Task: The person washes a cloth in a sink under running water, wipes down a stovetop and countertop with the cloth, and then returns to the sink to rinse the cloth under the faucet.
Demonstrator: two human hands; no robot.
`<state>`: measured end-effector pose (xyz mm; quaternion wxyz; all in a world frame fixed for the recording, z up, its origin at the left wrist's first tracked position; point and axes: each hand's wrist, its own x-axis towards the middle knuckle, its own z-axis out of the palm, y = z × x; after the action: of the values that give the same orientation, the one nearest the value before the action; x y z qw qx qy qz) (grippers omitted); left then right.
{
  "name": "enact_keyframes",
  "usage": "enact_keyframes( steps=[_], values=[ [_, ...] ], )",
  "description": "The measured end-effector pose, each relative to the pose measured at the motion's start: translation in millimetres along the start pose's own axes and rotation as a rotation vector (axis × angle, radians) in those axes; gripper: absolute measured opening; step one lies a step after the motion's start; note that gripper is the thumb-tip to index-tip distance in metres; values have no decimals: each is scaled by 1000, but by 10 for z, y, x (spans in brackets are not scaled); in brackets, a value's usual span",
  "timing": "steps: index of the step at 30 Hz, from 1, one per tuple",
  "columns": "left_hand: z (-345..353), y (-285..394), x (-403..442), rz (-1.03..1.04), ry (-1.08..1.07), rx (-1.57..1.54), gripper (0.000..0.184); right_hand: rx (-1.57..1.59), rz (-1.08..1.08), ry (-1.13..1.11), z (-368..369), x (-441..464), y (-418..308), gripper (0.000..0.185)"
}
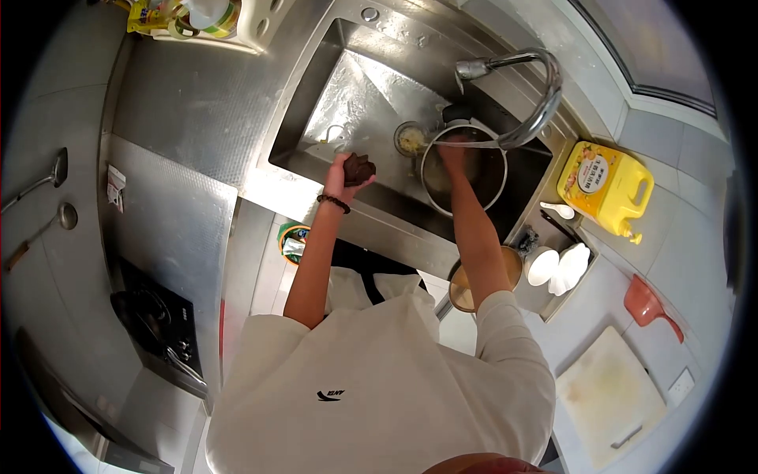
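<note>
My left hand (341,178) is closed around a dark brown lump (359,171) with folded edges, perhaps a crumpled cloth. It is held over the near rim of the steel sink (371,87). My right hand (453,150) reaches into a round metal pot (505,175) in the sink's right half. Its fingers are blurred, so I cannot see whether they grip anything. Above the pot, the curved faucet (545,95) arches over the basin. Yellowish scraps lie in the drain strainer (411,139), left of the pot.
A yellow jug (604,186) stands right of the sink, near a white spoon (559,210) and a tray with white bowls (542,265). A wooden-looking round vessel (462,294) sits under my right arm. Farther right are a red scoop (649,304) and a cutting board (612,395).
</note>
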<state>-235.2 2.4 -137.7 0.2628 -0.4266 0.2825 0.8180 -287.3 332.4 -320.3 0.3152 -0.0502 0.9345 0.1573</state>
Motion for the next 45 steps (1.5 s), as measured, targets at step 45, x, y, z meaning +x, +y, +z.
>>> enact_keyframes(
  steps=[45],
  values=[
    [-99, -76, 161, -69, -157, 130, 35, 235, -25, -368, 31, -1422, 429, 37]
  ],
)
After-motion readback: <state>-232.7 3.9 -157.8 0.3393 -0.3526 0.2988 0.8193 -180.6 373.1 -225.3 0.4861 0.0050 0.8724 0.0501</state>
